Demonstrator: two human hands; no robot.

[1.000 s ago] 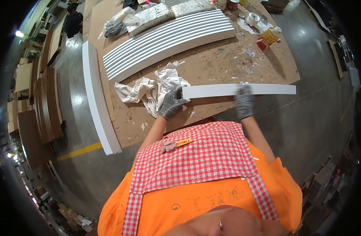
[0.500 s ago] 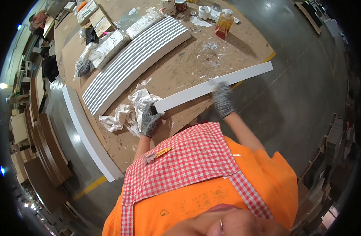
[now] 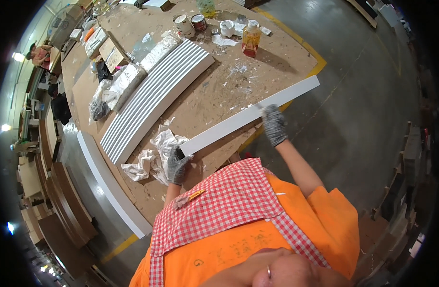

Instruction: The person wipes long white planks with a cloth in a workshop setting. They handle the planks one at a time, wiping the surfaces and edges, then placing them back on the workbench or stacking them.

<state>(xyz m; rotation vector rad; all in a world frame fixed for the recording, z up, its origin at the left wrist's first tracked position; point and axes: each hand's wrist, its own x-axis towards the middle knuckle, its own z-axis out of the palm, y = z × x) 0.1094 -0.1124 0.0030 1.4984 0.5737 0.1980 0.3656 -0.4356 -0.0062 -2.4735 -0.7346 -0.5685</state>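
Observation:
A long white curved strip (image 3: 248,117) lies slantwise across the near part of the work table. My left hand (image 3: 177,166), in a grey knit glove, grips its left end. My right hand (image 3: 275,126), gloved the same way, is closed with its fingertips against the strip right of the middle. Something small and pale shows at those fingertips, too indistinct to name. A crumpled white rag (image 3: 145,165) lies just left of my left hand. Beyond it, several similar white strips (image 3: 157,98) are stacked side by side.
Another white curved piece (image 3: 112,184) runs along the table's left edge. Wrapped bundles (image 3: 125,86) sit behind the stack. A bottle of amber liquid (image 3: 251,42), an open white tub (image 3: 226,28) and cans (image 3: 199,22) stand farther back on the stained table (image 3: 200,105).
The view has shifted, so the table's far end shows more. My right hand remains at the strip, sharper now after being blurred by motion. My left hand keeps its hold on the strip's end.

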